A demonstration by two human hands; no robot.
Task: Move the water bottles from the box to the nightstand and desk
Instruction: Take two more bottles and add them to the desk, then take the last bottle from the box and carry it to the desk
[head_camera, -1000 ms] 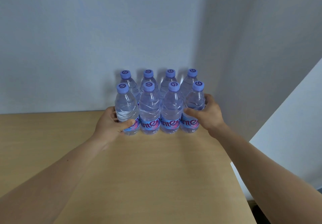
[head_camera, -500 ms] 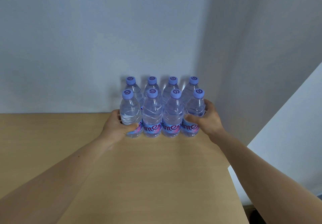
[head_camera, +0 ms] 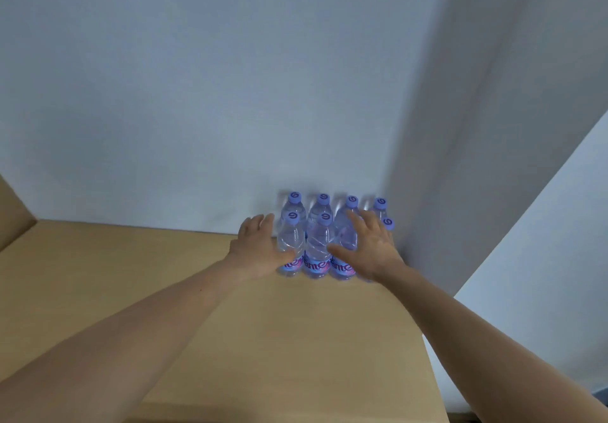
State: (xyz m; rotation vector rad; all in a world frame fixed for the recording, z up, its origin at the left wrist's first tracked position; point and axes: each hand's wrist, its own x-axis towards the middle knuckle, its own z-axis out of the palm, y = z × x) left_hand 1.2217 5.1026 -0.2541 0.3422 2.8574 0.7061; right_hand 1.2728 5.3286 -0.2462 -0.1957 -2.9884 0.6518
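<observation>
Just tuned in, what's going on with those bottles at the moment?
A person has both hands at eight purple-capped water bottles, which stand upright in two rows of four on a wooden tabletop, in the corner by the wall. The left hand rests against the front-left bottle, thumb across its label. The right hand is open, fingers spread, in front of the right-end bottles. No bottle is lifted.

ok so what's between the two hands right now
The leftmost front bottle and its neighbour stand upright between the left hand and the right hand. The head view shows it.
</observation>
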